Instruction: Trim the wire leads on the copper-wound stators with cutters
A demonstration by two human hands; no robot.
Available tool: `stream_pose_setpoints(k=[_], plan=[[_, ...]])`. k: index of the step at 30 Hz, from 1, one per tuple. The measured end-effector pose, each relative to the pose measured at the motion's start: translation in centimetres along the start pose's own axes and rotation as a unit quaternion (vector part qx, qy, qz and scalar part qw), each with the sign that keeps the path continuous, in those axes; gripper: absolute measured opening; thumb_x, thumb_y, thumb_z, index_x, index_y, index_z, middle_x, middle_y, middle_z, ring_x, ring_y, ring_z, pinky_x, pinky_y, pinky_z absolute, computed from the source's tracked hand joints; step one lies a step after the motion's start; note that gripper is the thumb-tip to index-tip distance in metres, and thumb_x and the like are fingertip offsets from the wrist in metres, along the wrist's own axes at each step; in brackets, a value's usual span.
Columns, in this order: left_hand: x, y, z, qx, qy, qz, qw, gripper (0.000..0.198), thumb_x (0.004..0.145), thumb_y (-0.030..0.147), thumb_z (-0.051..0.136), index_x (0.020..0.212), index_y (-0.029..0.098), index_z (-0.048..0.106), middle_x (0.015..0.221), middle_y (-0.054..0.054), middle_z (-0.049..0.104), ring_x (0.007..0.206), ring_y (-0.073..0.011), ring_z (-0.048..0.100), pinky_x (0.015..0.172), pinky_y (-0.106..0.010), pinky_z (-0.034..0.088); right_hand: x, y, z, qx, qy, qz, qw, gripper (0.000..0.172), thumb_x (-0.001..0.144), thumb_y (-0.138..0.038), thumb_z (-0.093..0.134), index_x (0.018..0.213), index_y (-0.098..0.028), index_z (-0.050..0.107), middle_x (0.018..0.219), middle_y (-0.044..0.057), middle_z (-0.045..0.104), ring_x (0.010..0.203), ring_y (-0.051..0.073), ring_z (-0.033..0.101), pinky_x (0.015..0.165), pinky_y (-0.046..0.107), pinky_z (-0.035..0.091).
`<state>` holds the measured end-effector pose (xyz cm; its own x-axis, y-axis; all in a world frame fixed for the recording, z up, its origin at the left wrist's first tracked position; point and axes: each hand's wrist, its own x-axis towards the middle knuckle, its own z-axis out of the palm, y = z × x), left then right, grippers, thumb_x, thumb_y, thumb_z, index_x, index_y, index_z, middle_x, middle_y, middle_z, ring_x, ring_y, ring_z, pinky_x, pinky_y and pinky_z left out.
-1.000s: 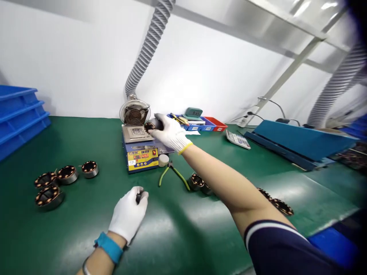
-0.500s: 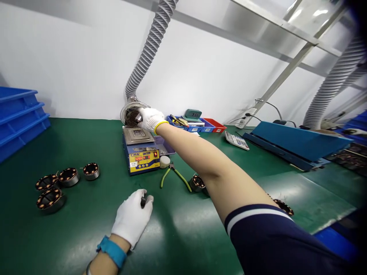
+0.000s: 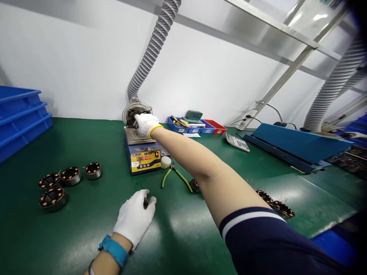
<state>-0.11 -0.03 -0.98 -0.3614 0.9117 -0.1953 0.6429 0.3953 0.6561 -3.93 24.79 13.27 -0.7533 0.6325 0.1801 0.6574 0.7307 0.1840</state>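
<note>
Head: white-gloved right hand (image 3: 145, 125), fingers curled over square silver metal plate (image 3: 130, 136) of blue-and-yellow boxy unit (image 3: 145, 160), hold hidden; white-gloved left hand (image 3: 134, 217), half-curled, contents unclear; copper-dotted black metal rings (image 3: 59, 203), leftward; apparently plate work, next calling for steady placement

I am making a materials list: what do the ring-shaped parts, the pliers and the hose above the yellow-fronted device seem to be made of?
Ring-shaped parts: probably metal, from the shiny silvery walls; coppery spots suggest copper wire.
Pliers: smooth green handles look plastic-coated; grey head, likely metal.
Hose: matte grey, perhaps plastic, since its ribbed wall curves.
</note>
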Motion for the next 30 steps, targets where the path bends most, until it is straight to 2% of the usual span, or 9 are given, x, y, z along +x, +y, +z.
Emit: stream_pose_setpoints(k=[12,18,21,23,27,30], plan=[[-0.1,-0.2,0.1,-0.012,0.010,0.010,1.000,0.039,0.095,0.042,0.051,0.124,0.022,0.068,0.116,-0.010,0.073,0.107,-0.0298,0.067,0.092,-0.040,0.049,0.1,0.1,0.0,0.019,0.002,0.003,1.000,0.045,0.082,-0.021,0.068,0.127,-0.018,0.063,0.123,0.018,0.070,0.115,0.035,0.067,0.092,0.047,0.059],[0.0,-0.4,0.2,-0.073,0.037,0.011,0.997,0.037,0.091,0.039,0.056,0.120,0.019,0.070,0.115,-0.012,0.074,0.108,-0.0313,0.068,0.094,-0.043,0.050,-0.9,0.9,-1.5,0.045,0.038,0.017,0.998,0.051,0.083,-0.032,0.068,0.132,-0.021,0.060,0.126,0.013,0.070,0.114,0.033,0.067,0.093,0.046,0.059],[0.3,-0.4,0.2,-0.144,0.086,0.004,0.986,0.039,0.091,0.040,0.058,0.122,0.017,0.067,0.118,-0.012,0.073,0.109,-0.0286,0.069,0.099,-0.043,0.051,-2.8,1.1,-2.3,0.109,0.073,0.035,0.991,0.053,0.084,-0.043,0.067,0.134,-0.025,0.060,0.123,0.008,0.072,0.113,0.031,0.068,0.092,0.044,0.058],[0.5,-0.4,0.2,-0.199,0.128,0.000,0.972,0.047,0.094,0.041,0.054,0.132,0.015,0.060,0.122,-0.013,0.072,0.107,-0.0231,0.069,0.099,-0.037,0.053,-4.9,0.6,-2.2,0.188,0.078,0.052,0.978,0.053,0.081,-0.049,0.070,0.129,-0.028,0.066,0.119,0.005,0.074,0.111,0.029,0.069,0.092,0.042,0.058],[0.7,-0.5,0.1,-0.264,0.203,0.003,0.943,0.059,0.100,0.038,0.046,0.151,0.010,0.038,0.137,-0.015,0.064,0.115,-0.0179,0.068,0.098,-0.028,0.054,-10.2,-2.0,-0.3,0.333,-0.007,0.077,0.940,0.054,0.079,-0.054,0.072,0.129,-0.031,0.069,0.120,0.000,0.075,0.111,0.026,0.070,0.093,0.038,0.058],[0.6,-0.6,0.1,-0.263,0.226,0.006,0.938,0.058,0.100,0.037,0.046,0.151,0.012,0.038,0.138,-0.014,0.064,0.122,-0.0203,0.065,0.105,-0.030,0.051,-13.6,-4.0,1.2,0.386,-0.064,0.082,0.916,0.065,0.077,-0.054,0.074,0.137,-0.031,0.064,0.127,0.000,0.072,0.119,0.026,0.068,0.100,0.038,0.056]])
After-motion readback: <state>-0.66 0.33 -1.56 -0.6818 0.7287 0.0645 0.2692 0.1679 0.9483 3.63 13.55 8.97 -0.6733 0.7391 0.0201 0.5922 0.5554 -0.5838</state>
